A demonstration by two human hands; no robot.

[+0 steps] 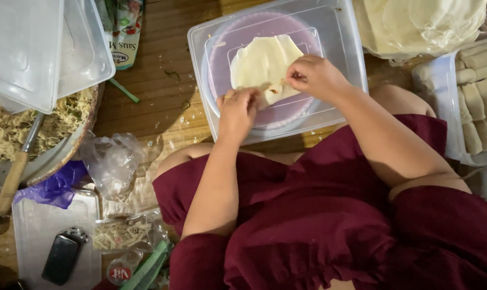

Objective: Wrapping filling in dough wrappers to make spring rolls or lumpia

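Head view, looking straight down at a seated person in a dark red garment.

Left hand: fingers curled, pinching the near edge of a thin pale wrapper sheet. Closed on the sheet's lower left corner.

Right hand: fingertips pinched together on the sheet's right-hand edge, just beside a small bit of filling at the fold. Both hands touch the sheet; they sit close together, not overlapping.

Wrapper sheet lies flat on an upturned clear plastic lid, with a purple round plate showing through beneath it. Lid rests on the brown wooden surface, just beyond the person's knees.

Right of frame: clear tray of finished pale rolls, set in rows, touching one another. Above it, a stack of unused wrappers in a bag.

Left of frame: large round bowl of shredded filling, with a wooden-handled utensil leaning in it. Two clear plastic containers overlap the bowl's top edge. A green sauce sachet lies beside them.

Lower left: crumpled clear plastic bag, purple plastic bag, white board carrying a dark phone.
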